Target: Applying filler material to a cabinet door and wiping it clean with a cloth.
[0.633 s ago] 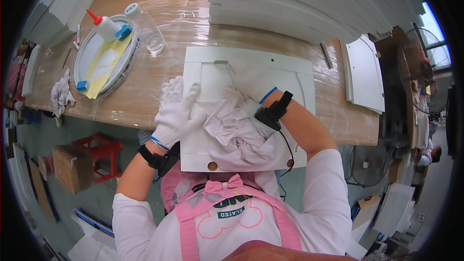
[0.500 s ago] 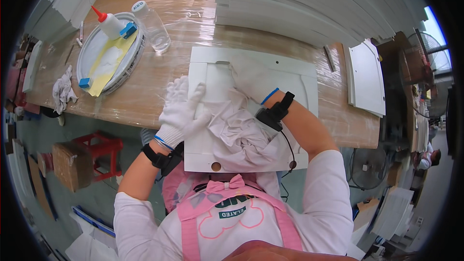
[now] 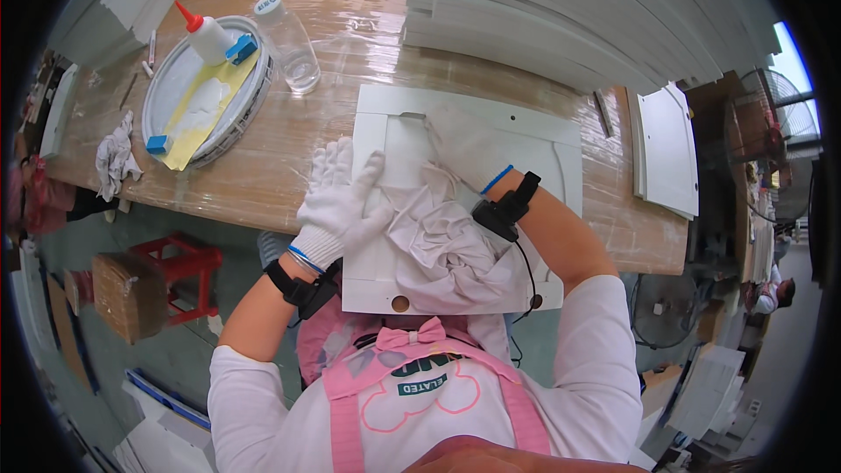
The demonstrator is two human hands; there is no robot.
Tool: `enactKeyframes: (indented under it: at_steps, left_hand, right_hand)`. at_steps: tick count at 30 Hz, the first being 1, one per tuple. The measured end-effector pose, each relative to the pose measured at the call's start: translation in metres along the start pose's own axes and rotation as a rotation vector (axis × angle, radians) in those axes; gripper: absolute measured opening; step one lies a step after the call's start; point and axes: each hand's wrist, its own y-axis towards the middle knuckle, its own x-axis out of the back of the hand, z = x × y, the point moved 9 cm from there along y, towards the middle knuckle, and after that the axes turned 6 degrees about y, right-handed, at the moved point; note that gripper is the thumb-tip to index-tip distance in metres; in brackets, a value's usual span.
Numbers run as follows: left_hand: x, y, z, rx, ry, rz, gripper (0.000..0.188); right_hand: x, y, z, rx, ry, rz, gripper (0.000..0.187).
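Note:
A white panel [image 3: 372,236] with routed grooves and a round hole near its front edge lies before me, its front edge reaching past the table toward my body. My left hand [image 3: 337,197], in a white knit glove, rests at the panel's left edge with its fingers stretched and thumb apart. Over the panel's upper middle is my gloved right hand [image 3: 460,142]; its fingers are blurred against the white surface, and I cannot tell what they hold. A crumpled pale rag [image 3: 451,250] lies on the panel just below that hand.
At the left stands a round tub lid [image 3: 164,79] bearing a red-tipped squeeze bottle [image 3: 210,39], blue blocks and a yellow strip. Beside it are a clear bottle [image 3: 298,61] and a small rag [image 3: 116,158]. Stacked white boards [image 3: 561,26] fill the back right; more panels [image 3: 667,149] lie right.
The view has shifted slightly, so most things sit a little farther right. My left hand stays at the panel's left edge, and my right hand remains over the upper middle.

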Motion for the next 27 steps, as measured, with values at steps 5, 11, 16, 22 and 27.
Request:
enactKeyframes:
  at_steps: [5,11,16,22,27]
  left_hand:
    - [0.001,0.000,-0.001,-0.024,0.025,-0.028,0.075]
    - [-0.002,0.001,0.000,-0.008,0.033,0.020,0.076]
    - [-0.004,0.001,0.001,0.000,0.046,0.051,0.078]
    - [-0.007,0.000,0.002,0.002,0.046,0.065,0.078]
    - [-0.006,0.001,0.000,0.008,0.053,0.067,0.078]
  right_hand:
    - [0.000,0.000,-0.002,-0.047,0.025,0.011,0.021]
    - [0.004,0.000,0.010,-0.035,-0.020,0.040,0.020]
    - [0.003,-0.005,-0.005,-0.074,0.024,-0.035,0.020]
    - [0.002,-0.001,0.003,-0.156,-0.034,0.020,0.019]
    - [0.007,-0.003,0.002,-0.118,0.020,-0.032,0.020]
